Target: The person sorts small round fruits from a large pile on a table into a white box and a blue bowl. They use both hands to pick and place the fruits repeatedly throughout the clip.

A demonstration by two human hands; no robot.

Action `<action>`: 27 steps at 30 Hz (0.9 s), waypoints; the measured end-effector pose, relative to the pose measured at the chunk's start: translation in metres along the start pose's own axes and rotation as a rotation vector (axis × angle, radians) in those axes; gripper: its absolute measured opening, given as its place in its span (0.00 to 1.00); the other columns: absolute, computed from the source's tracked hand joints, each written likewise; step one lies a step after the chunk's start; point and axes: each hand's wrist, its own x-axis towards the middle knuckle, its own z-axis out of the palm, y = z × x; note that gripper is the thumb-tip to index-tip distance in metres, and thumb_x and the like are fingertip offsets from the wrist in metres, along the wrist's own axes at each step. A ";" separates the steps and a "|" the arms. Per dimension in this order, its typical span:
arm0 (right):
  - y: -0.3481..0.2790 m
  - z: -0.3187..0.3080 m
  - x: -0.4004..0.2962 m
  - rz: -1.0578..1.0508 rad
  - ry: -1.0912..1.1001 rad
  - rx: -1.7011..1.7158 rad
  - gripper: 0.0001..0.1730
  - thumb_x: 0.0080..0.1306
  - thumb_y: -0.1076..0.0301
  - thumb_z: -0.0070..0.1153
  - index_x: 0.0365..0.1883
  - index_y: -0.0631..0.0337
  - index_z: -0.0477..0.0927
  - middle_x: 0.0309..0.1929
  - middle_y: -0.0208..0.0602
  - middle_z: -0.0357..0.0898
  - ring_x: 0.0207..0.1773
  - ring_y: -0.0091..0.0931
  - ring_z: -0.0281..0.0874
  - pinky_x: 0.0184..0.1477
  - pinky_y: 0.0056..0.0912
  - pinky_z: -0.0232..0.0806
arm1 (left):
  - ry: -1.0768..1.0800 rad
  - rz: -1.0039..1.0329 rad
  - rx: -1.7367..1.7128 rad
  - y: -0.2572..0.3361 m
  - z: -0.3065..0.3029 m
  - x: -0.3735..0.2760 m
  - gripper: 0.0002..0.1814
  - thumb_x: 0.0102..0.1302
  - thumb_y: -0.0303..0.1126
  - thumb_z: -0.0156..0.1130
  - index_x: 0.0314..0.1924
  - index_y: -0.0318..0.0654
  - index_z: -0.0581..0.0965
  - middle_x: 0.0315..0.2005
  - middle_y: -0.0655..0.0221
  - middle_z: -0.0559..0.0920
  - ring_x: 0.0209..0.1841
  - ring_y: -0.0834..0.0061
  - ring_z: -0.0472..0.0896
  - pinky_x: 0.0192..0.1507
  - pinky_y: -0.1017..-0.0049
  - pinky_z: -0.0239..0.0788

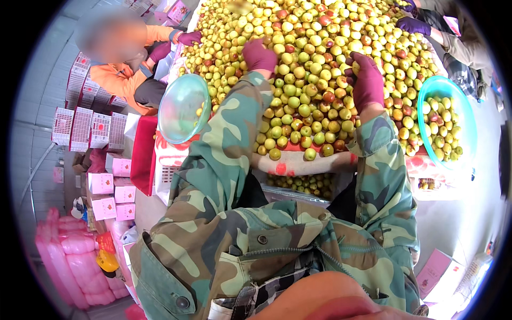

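A broad heap of green-yellow and reddish jujubes (304, 96) covers the cloth-lined table before me. My left hand (259, 56), in a maroon glove, reaches onto the upper middle of the heap; its fingers point away and their grip is hidden. My right hand (365, 80), gloved alike, is over the heap to the right with its fingers curled, and a jujube shows by the fingers; whether it is held is unclear. A translucent green plastic bowl (182, 108) with a few jujubes tilts at the left. Another turquoise bowl (466, 132), holding many jujubes, stands at the right.
A co-worker in an orange jacket (124, 82) reaches in at the left; another's purple-gloved hand (414, 26) is at the upper right. Crates (80, 128) and pink boxes (102, 184) stand at the left. Below the table edge (296, 164) sits a container of jujubes (300, 184).
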 end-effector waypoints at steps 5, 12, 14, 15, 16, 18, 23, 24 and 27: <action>0.006 0.004 -0.002 0.007 -0.026 0.025 0.15 0.64 0.62 0.58 0.45 0.61 0.78 0.33 0.30 0.80 0.29 0.21 0.74 0.32 0.25 0.67 | -0.314 -0.135 -0.163 -0.020 -0.005 0.014 0.27 0.47 0.34 0.73 0.51 0.44 0.79 0.47 0.57 0.78 0.51 0.55 0.78 0.52 0.64 0.72; 0.006 0.002 -0.001 0.017 -0.022 -0.011 0.16 0.64 0.60 0.58 0.45 0.61 0.77 0.35 0.30 0.81 0.29 0.20 0.75 0.32 0.24 0.66 | -0.603 -0.185 -0.459 -0.032 -0.023 0.030 0.27 0.55 0.33 0.72 0.56 0.43 0.76 0.49 0.65 0.80 0.49 0.72 0.78 0.50 0.73 0.72; 0.005 0.004 -0.003 0.029 -0.016 -0.015 0.15 0.66 0.61 0.56 0.46 0.60 0.78 0.35 0.29 0.80 0.29 0.19 0.73 0.31 0.21 0.65 | -0.598 -0.189 -0.559 -0.040 -0.025 0.028 0.24 0.56 0.33 0.71 0.55 0.43 0.77 0.47 0.68 0.81 0.46 0.74 0.79 0.47 0.74 0.73; 0.004 0.003 -0.002 0.029 -0.007 -0.020 0.14 0.67 0.62 0.55 0.47 0.59 0.79 0.34 0.28 0.80 0.29 0.19 0.72 0.31 0.20 0.65 | -0.598 -0.214 -0.636 -0.034 -0.030 0.024 0.23 0.57 0.33 0.71 0.53 0.42 0.78 0.45 0.69 0.81 0.44 0.75 0.79 0.45 0.75 0.73; 0.003 0.002 -0.001 0.022 -0.010 -0.018 0.14 0.66 0.61 0.56 0.45 0.60 0.79 0.34 0.29 0.80 0.29 0.20 0.73 0.31 0.22 0.65 | -0.593 -0.239 -0.712 -0.029 -0.035 0.024 0.21 0.58 0.33 0.71 0.52 0.42 0.79 0.43 0.70 0.82 0.42 0.75 0.79 0.43 0.75 0.73; 0.003 0.002 0.000 0.011 -0.024 -0.015 0.15 0.63 0.61 0.57 0.42 0.61 0.78 0.34 0.31 0.80 0.29 0.21 0.74 0.31 0.25 0.66 | -0.626 -0.359 -0.856 -0.021 -0.045 0.027 0.18 0.62 0.32 0.68 0.52 0.43 0.79 0.41 0.71 0.81 0.37 0.78 0.78 0.39 0.76 0.72; 0.012 0.001 -0.001 -0.026 -0.076 -0.151 0.15 0.66 0.65 0.55 0.50 0.59 0.79 0.40 0.31 0.78 0.36 0.22 0.73 0.35 0.23 0.67 | -0.590 -0.327 -1.114 -0.033 -0.043 0.019 0.13 0.71 0.34 0.55 0.51 0.37 0.79 0.28 0.74 0.78 0.28 0.83 0.75 0.30 0.80 0.65; 0.022 -0.003 0.003 -0.103 -0.084 -0.201 0.14 0.66 0.66 0.54 0.49 0.58 0.80 0.39 0.31 0.77 0.36 0.23 0.74 0.34 0.23 0.67 | -0.619 -0.299 -1.244 -0.038 -0.037 0.013 0.13 0.72 0.35 0.53 0.49 0.36 0.78 0.27 0.74 0.78 0.26 0.82 0.74 0.28 0.80 0.64; 0.026 -0.005 0.010 0.020 -0.139 -0.120 0.12 0.67 0.63 0.53 0.44 0.58 0.80 0.31 0.31 0.75 0.25 0.22 0.71 0.26 0.22 0.62 | -0.539 -0.618 -1.290 -0.003 -0.066 0.003 0.17 0.70 0.42 0.59 0.53 0.42 0.78 0.36 0.77 0.78 0.34 0.81 0.74 0.32 0.77 0.67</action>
